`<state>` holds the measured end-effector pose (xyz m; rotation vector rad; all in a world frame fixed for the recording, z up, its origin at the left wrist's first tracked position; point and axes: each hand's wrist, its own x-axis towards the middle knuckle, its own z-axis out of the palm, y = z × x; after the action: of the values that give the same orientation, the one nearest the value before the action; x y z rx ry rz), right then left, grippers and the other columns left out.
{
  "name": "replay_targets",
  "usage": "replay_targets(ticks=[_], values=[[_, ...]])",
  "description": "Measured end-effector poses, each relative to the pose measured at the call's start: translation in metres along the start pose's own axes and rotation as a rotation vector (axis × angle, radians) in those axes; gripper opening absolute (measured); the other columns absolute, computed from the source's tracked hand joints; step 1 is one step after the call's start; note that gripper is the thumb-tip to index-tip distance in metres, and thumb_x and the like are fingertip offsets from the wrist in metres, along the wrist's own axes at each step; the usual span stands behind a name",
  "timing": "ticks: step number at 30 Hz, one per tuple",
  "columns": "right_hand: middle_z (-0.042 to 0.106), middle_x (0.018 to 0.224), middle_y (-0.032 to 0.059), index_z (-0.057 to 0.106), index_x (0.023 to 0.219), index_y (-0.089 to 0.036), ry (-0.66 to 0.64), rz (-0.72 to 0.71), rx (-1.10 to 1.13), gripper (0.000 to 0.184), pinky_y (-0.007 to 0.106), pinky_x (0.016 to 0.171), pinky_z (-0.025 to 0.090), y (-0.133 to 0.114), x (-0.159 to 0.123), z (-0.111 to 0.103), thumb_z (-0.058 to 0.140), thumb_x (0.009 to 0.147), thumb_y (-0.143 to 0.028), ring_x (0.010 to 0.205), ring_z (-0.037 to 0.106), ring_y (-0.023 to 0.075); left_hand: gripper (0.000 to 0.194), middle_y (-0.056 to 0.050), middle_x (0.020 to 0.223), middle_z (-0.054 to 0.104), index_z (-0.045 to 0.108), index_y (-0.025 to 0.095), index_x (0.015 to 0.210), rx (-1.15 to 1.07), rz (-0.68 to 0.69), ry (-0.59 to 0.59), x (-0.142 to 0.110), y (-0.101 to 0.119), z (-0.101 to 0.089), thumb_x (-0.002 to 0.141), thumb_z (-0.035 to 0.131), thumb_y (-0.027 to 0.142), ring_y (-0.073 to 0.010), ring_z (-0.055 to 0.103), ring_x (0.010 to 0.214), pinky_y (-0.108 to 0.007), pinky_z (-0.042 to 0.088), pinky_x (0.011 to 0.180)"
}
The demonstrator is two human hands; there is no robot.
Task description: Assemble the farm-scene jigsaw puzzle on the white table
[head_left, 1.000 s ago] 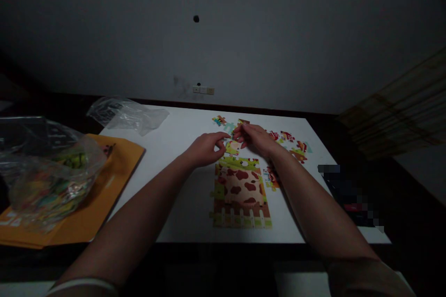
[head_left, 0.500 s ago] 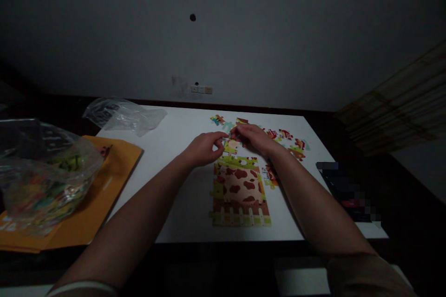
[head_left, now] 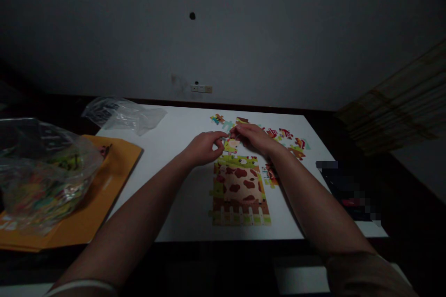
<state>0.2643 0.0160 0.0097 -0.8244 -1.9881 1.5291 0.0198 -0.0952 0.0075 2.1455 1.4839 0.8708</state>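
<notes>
Two bare hands come together over the white table [head_left: 188,120], and between and just below their fingertips we see a yellow puzzle piece [head_left: 230,145] lying beyond the top edge of the cow puzzle [head_left: 240,190]. Our left hand [head_left: 205,148] is at the piece's left side, its index finger reaching over toward the right hand and its thumb curled beneath, close to the piece's edge. Our right hand [head_left: 253,138] arches in from the other side, fingers bent, their tips near the piece's upper right. The fingertips of the two hands nearly meet; in this dim light we cannot fairly tell whether either pinch is closed on something small or apart.

The cow puzzle lies flat nearer to us, its white fence along the near edge, below both hands. Pale blue pieces [head_left: 227,125] lie just past our fingertips, with a multicoloured piece [head_left: 216,119] to their left. Red-and-white pieces [head_left: 286,133] are scattered beyond our right wrist, and a patterned cluster [head_left: 271,174] sits between that forearm and the cow puzzle. Well off to the left, we have a clear bag of pieces [head_left: 52,185] on an orange envelope [head_left: 116,167], and an empty-looking plastic bag [head_left: 132,116] farther back.
</notes>
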Motion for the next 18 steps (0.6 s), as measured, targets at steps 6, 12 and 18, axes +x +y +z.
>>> replay_targets(ticks=[6, 12, 18], values=[[0.081, 0.106, 0.0081, 0.082, 0.092, -0.03, 0.037, 0.055, -0.017, 0.047, 0.042, 0.087, 0.057, -0.008, -0.0021, 0.003, 0.068, 0.099, -0.074, 0.096, 0.067, 0.0264, 0.048, -0.008, 0.128, 0.084, 0.077, 0.026, 0.137, 0.004, -0.006, -0.006, -0.0002, -0.0014, 0.0006, 0.091, 0.066, 0.024, -0.0256, 0.079, 0.112, -0.041, 0.059, 0.104], [0.08, 0.104, 0.007, 0.082, 0.092, -0.029, 0.032, 0.04, -0.006, 0.046, 0.04, 0.084, 0.056, -0.0084, -0.0022, 0.0029, 0.069, 0.098, -0.074, 0.093, 0.067, 0.0245, 0.05, -0.005, 0.114, 0.086, 0.076, 0.026, 0.139, -0.011, 0.003, -0.017, 0.0004, -0.003, 0.0005, 0.09, 0.067, 0.023, -0.0253, 0.08, 0.108, -0.041, 0.059, 0.103], [0.079, 0.105, 0.0086, 0.081, 0.093, -0.03, 0.027, 0.054, -0.033, 0.044, 0.039, 0.076, 0.054, -0.0069, -0.0019, 0.0016, 0.066, 0.101, -0.071, 0.092, 0.066, 0.0244, 0.049, -0.007, 0.116, 0.085, 0.077, 0.026, 0.138, -0.012, 0.012, -0.006, 0.0003, -0.0041, 0.0014, 0.09, 0.067, 0.024, -0.0252, 0.079, 0.109, -0.04, 0.058, 0.104]])
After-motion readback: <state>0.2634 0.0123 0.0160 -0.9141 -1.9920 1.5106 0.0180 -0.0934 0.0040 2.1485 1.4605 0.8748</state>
